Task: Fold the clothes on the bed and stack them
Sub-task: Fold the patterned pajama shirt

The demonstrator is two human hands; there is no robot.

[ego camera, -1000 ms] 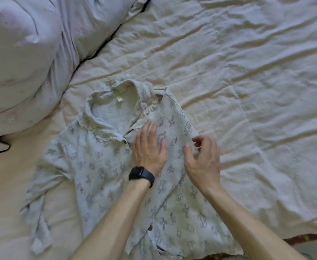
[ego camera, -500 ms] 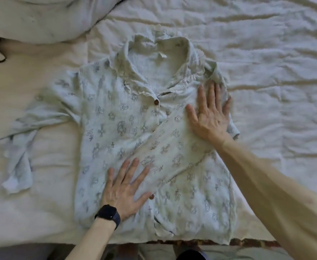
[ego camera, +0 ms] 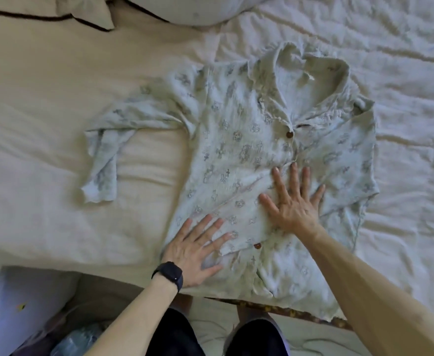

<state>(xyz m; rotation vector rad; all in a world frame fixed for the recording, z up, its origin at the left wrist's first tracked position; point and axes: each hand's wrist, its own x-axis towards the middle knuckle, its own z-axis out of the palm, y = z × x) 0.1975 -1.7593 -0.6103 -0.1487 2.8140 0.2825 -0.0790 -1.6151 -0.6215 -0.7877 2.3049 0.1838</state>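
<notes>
- The printed button-up shirt (ego camera: 236, 140) lay front-up on the bed (ego camera: 44, 124). Its collar pointed away toward the pillow (ego camera: 198, 9) and its hem reached the near mattress edge.
- The left hand (ego camera: 198, 250), a black watch (ego camera: 171, 274) on its wrist, rested flat on the shirt's lower corner. Its fingers were straight and spread, grasping nothing. It seemed to be pinning the cloth so it would not slide.
- The right hand (ego camera: 293, 204) pressed palm-down beside the button placket at mid-chest, fingers splayed and gripping nothing. It was probably smoothing the front panel flat before a fold.
- One sleeve (ego camera: 103, 163) sprawled sideways over the sheet, bent and crumpled. The opposite sleeve was hard to make out against the body.
- By the look of it, the shirt was flattened but not yet folded. No stack was in view.
</notes>
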